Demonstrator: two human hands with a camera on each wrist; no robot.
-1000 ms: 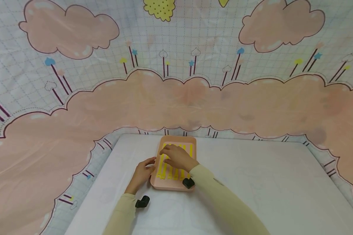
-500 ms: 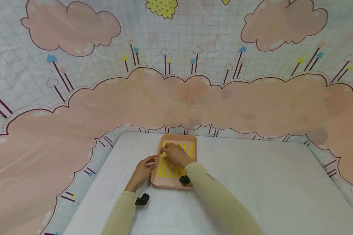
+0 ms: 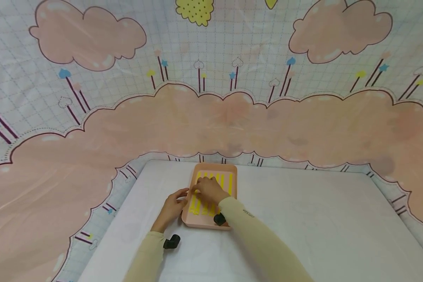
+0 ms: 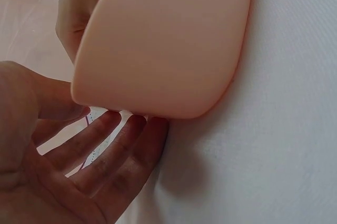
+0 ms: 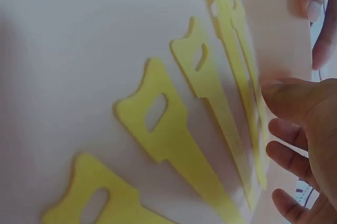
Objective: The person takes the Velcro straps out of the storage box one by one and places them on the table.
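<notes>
Several flat yellow straps (image 3: 230,184) lie lengthwise in a row in a shallow pink tray (image 3: 201,225). Seen from the right wrist, each strap (image 5: 181,142) has a wide slotted head and a long narrow tail, like a hook-and-loop cable tie. My right hand (image 3: 213,190) is low over the tray's left half, its fingers bent down by the leftmost straps. Its thumb (image 5: 292,97) and fingertips are apart, right beside the outermost strap. With extended fingers my left hand (image 3: 170,207) touches the tray's left side; in the left wrist view the fingertips meet the tray wall (image 4: 163,50).
The tray stands on a white-covered table (image 3: 303,219), near its back edge. Behind it hangs a cloth (image 3: 268,129) printed with clouds. A small black camera (image 3: 172,241) sits at the left wrist, another black camera (image 3: 219,219) at the right wrist.
My right hand has moved slightly toward me and lower over the tray's left straps, its fingers bending more. The left hand stays at the tray's side.
</notes>
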